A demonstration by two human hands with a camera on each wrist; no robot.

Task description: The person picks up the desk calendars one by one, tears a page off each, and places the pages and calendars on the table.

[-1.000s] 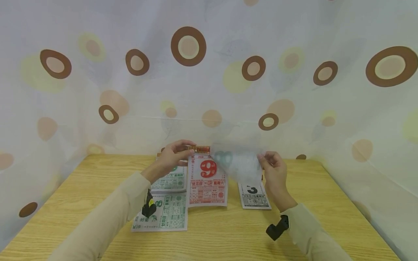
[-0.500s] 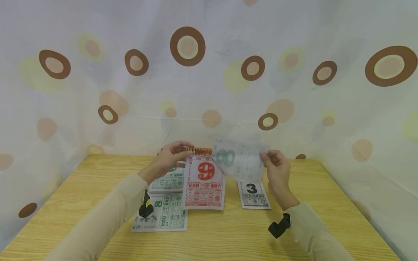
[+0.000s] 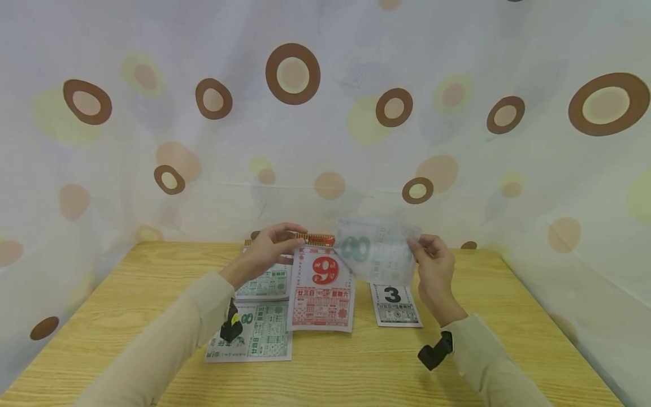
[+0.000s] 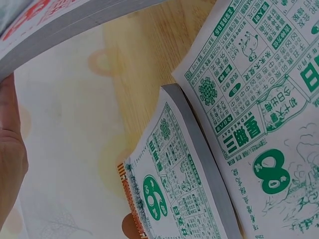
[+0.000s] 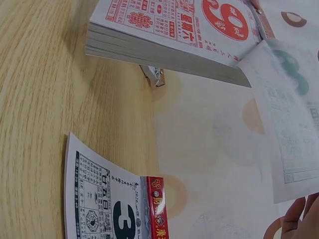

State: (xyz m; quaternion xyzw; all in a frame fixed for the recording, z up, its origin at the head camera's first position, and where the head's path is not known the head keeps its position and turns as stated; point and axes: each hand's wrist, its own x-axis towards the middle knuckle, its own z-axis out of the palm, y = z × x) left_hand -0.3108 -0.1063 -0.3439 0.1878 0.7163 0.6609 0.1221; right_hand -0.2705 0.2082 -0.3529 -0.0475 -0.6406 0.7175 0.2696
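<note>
A thick tear-off calendar showing a red 9 hangs above the table, its red-gold top strip gripped by my left hand. My right hand pinches the far edge of a thin calendar sheet, spread to the right with a green 8 showing through its back. The sheet's left corner meets the calendar's top edge in the right wrist view; whether it is still joined there I cannot tell. Beneath the left hand lies a second thick calendar with green print.
A loose-looking sheet with a green 8 lies at the front left of the wooden table. A small calendar with a black 3 lies at the right. A patterned curtain stands behind the table.
The sheet was blurred and lower to the left a second ago; now it is spread flatter. My right hand has moved slightly right with it. The held calendar has sunk slightly.
</note>
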